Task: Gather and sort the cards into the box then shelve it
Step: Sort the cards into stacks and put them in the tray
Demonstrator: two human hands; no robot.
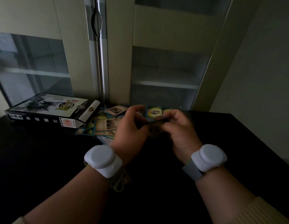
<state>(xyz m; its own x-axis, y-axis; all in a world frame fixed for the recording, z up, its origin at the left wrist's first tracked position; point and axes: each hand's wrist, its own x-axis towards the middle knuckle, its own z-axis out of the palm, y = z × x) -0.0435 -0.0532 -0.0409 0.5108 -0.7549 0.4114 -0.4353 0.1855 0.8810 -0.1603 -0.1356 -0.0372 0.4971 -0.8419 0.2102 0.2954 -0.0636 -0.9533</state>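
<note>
Both hands meet above the black desk [43, 159], holding a small stack of cards [155, 125] between them: the left hand [131, 131] has its grip curled round the stack's left edge, and the right hand [179, 130] pinches its right side. More loose cards [105, 123] lie scattered on the desk just behind and left of the hands. The card box [50, 110] lies flat at the far left, its end flap open toward the scattered cards, in front of a cabinet [166, 75] with open shelves.

black table [43, 159] low down, pale cupboard [121, 46] at 12 o'clock, silver door handle [96, 21] at 11 o'clock, plain wall [261, 70] at 2 o'clock
</note>
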